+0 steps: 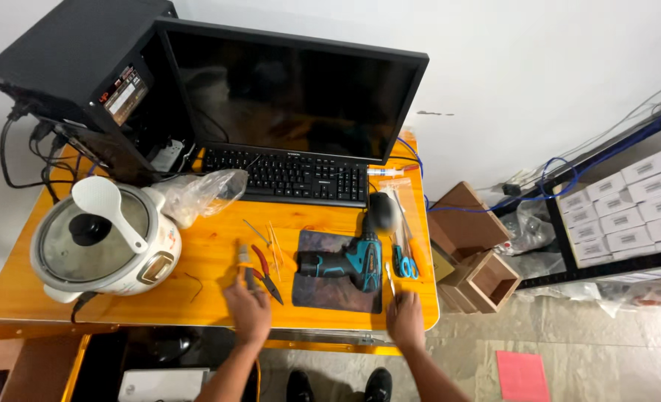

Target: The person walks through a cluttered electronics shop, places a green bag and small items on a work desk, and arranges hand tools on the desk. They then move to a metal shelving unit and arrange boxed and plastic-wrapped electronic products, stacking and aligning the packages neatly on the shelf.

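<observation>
Orange wooden tabletop (211, 253) against white wall, tiled floor below. Monitor (293, 89) and keyboard (286, 175) along far edge, rice cooker (103, 238) near left edge, cardboard boxes (472, 253) beyond right edge. Your left hand (248, 305) rests at near edge, fingers curled loosely over handle of small tool (244, 262); firm grip or not, cannot tell. Red-handled pliers (265, 272) just beside. Your right hand (405, 316) at near right corner, fingers flat, empty. Teal-and-black drill (349, 262) lies on dark mat (330, 290) between hands.
</observation>
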{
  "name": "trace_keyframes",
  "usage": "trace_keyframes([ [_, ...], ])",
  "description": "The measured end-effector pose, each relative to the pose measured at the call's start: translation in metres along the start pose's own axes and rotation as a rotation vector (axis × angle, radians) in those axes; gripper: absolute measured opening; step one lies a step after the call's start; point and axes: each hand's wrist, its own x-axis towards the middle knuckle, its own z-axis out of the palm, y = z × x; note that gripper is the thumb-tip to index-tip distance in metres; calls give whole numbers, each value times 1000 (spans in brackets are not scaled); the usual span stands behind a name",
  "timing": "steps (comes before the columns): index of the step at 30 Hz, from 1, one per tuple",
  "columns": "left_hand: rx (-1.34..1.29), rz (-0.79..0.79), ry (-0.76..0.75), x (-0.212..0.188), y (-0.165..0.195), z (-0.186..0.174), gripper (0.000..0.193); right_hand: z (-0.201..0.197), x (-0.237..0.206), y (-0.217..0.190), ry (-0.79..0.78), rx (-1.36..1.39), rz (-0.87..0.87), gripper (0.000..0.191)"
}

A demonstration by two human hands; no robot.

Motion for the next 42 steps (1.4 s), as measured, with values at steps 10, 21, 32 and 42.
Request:
trace_keyframes([
  [10, -332, 50, -257, -17, 55, 49, 64, 26, 103, -45, 167, -236, -74, 22],
  [21, -623, -78, -668, 4, 74, 100, 45, 43, 57, -100, -351, 716, 346, 46],
  [32, 349, -516, -114, 38, 37, 33, 53, -2, 80, 11, -96, 73, 268, 65],
  [42, 337, -364, -105, 31, 12, 56, 50, 14, 63, -13, -34, -21, 92, 62],
])
